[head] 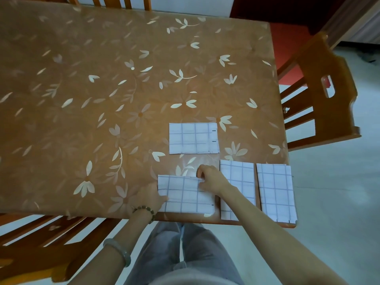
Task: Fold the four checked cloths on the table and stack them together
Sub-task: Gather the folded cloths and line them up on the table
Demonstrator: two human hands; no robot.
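The near cloth (185, 199) lies between the hands. The left hand (154, 195) grips its 9 o'clock edge, and the right hand (209, 178) pinches its 1 o'clock corner.

4 checked cloths (193, 138) (185, 195) (239, 177) (275, 190), 1 table (102, 79), 3 chairs (320, 79) (121, 2) (41, 233), 2 hands (153, 197) (209, 177)

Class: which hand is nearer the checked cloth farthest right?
Right. The right hand pinches the near cloth at its far right corner, one cloth short of the rightmost cloth; the left hand holds its left edge.
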